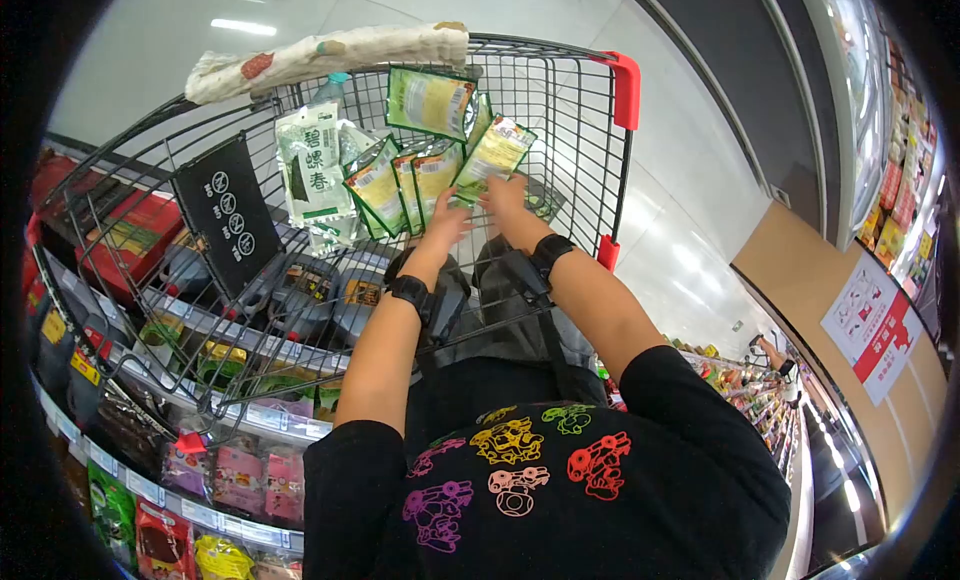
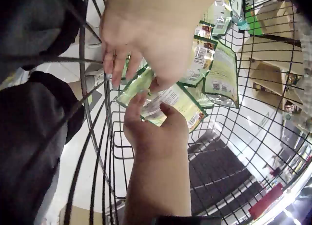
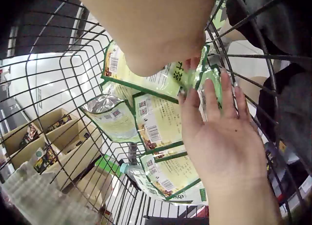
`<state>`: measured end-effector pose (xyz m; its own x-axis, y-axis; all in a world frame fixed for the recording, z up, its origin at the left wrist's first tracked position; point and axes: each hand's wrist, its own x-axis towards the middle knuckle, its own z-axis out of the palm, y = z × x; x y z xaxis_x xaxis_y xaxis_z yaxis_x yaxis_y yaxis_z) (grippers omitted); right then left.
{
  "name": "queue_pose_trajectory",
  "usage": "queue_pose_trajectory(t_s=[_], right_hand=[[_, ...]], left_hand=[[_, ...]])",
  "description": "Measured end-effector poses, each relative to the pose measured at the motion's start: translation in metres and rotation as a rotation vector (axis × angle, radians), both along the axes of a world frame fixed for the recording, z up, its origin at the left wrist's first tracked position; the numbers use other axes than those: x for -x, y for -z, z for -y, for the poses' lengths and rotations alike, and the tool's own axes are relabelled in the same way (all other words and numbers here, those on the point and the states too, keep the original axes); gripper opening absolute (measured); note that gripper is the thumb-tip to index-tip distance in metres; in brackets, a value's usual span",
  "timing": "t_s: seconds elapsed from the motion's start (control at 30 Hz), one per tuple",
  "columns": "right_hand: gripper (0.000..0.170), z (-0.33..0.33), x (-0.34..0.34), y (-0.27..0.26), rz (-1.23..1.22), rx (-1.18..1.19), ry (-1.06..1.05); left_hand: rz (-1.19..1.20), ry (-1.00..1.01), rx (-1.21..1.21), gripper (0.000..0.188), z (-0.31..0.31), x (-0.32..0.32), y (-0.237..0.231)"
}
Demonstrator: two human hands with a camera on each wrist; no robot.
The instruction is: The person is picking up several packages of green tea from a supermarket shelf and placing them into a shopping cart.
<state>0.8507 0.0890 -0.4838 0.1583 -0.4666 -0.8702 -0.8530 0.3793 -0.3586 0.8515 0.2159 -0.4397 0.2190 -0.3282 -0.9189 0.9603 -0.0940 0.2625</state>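
Note:
In the head view, my right hand (image 1: 508, 205) grips the near end of a green-and-yellow tea packet (image 1: 497, 150) over the shopping cart (image 1: 570, 100). Its thumb and fingers meet the packet in the left wrist view. My left hand (image 1: 447, 225) is beside that end, fingers extended; the right wrist view shows its palm (image 3: 224, 142) with the fingertips close to the packet's edge. Several similar packets (image 3: 158, 122) lie in the cart below and to the left. A white-and-green bag (image 1: 315, 165) with Chinese characters stands left of them.
A rolled cream cloth (image 1: 330, 60) lies over the cart's far rim. A black sign (image 1: 228, 215) hangs on the cart's left side. Shelves with dark jugs (image 1: 305, 290), red boxes (image 1: 130, 240) and bagged goods (image 1: 240, 475) run along the left. Pale floor (image 1: 690, 250) extends to the right.

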Motion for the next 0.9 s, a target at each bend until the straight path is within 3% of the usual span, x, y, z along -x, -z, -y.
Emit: queue_pose_trajectory(t_s=[0.13, 0.3, 0.47, 0.9], right_hand=[[0.044, 0.002, -0.002, 0.002, -0.031, -0.034, 0.177], [0.031, 0.006, -0.008, 0.004, -0.004, -0.303, 0.371], [0.028, 0.001, -0.017, -0.008, -0.015, -0.347, 0.371], [0.017, 0.008, -0.019, -0.006, -0.120, -0.269, 0.331]], left_hand=[[0.008, -0.083, -0.069, 0.045, 0.010, 0.004, 0.011], [-0.079, -0.093, -0.064, 0.031, 0.004, 0.016, 0.038], [-0.110, -0.106, -0.061, 0.025, 0.001, 0.015, 0.039], [0.214, -0.066, -0.152, 0.014, 0.009, 0.021, 0.062]])
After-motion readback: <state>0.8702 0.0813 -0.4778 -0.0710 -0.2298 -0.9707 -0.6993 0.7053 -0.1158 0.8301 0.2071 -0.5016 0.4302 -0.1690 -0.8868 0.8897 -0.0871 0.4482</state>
